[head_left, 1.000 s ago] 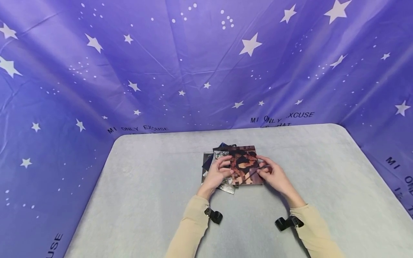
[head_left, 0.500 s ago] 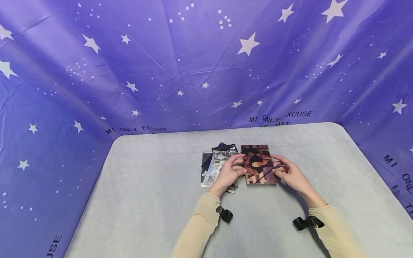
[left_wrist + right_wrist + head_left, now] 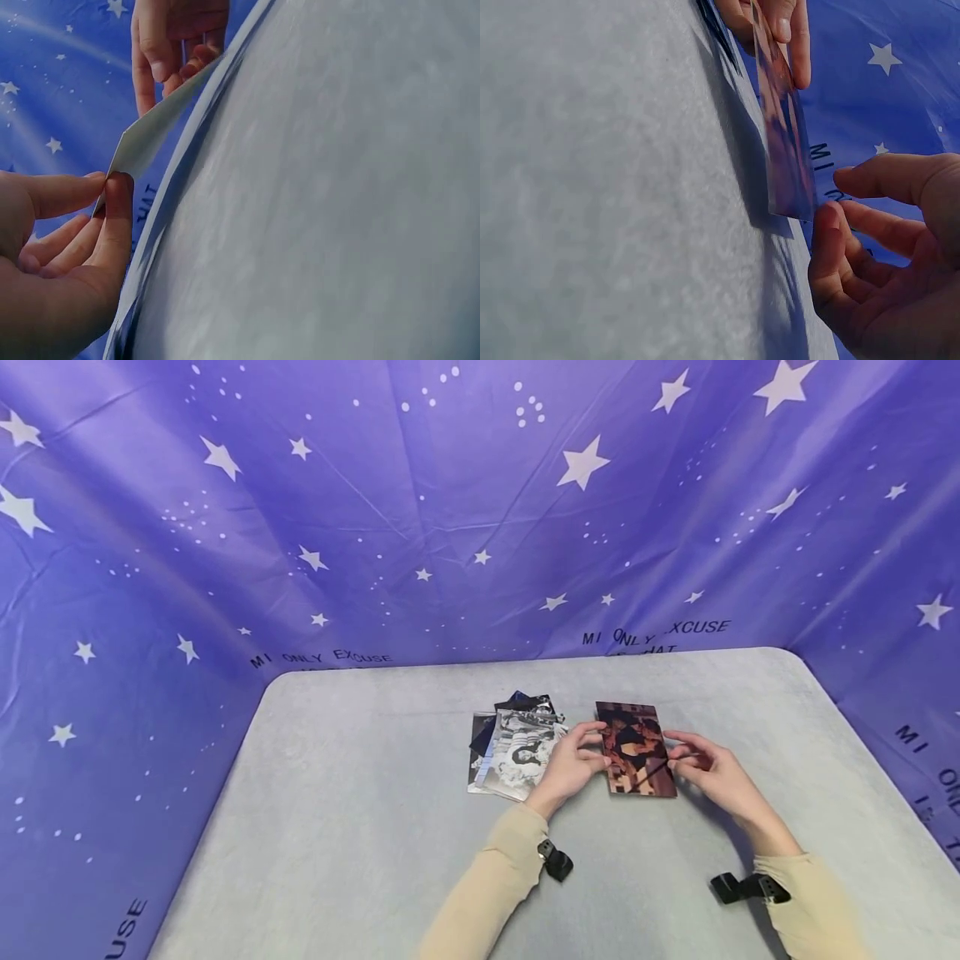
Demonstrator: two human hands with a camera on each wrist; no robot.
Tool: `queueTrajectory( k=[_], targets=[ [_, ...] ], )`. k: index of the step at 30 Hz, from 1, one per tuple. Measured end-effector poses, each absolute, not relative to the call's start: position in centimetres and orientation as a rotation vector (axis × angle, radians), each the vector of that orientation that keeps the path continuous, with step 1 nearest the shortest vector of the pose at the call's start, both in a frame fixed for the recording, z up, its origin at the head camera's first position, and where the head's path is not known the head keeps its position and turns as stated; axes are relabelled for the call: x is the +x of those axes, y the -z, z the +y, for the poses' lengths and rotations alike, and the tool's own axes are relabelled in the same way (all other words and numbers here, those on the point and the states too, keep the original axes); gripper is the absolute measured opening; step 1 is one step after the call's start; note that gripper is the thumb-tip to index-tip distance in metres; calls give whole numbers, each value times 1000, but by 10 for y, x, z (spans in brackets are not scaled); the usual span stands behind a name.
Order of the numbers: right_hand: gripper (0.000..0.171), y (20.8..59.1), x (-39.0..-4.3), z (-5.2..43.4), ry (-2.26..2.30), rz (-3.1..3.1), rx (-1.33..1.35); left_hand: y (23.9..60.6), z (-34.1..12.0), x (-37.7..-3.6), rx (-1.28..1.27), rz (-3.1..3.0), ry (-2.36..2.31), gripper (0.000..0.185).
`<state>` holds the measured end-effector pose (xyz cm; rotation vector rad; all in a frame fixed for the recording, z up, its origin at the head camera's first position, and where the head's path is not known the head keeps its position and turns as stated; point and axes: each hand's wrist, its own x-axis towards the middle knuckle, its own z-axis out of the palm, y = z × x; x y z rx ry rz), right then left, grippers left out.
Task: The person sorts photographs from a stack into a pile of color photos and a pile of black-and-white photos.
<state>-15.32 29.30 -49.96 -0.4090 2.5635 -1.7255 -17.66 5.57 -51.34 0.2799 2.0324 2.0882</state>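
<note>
A reddish-brown colour photo print is held just above the table, its shadow falling on the cloth in the right wrist view. My left hand pinches its left edge between thumb and fingers; the left wrist view shows the print's pale back. At the opposite edge is my right hand, thumb tip right at the print's corner and index finger apart from it in the right wrist view. Left of the left hand lies a loose fanned pile of photo prints, a black-and-white one on top, partly hidden by that hand.
The grey cloth-covered table has rounded far corners. Purple curtains with white stars and black lettering surround its back and sides. A black camera mount sits on the left wrist, another camera mount on the right.
Both hands have moved right with the colour print, away from the pile it overlapped a second ago. More of the black-and-white top print now shows.
</note>
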Motion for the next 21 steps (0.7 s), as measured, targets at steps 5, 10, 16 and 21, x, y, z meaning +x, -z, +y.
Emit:
queueTrajectory(
  k=[5,10,16,21],
  targets=[
    [44,503,-149,298,1690,2652,-373,516,69,-174,253,1991,-2114,54],
    [43,504,-150,303,1606,2743,-304,516,78,-173,208,1954,-2127,56],
    [43,503,-151,304,1600,2718,-241,518,85,-172,164,2001,-2117,55],
    [44,502,-153,307,1495,2724,-249,521,88,-171,144,2050,-2074,51]
  ],
)
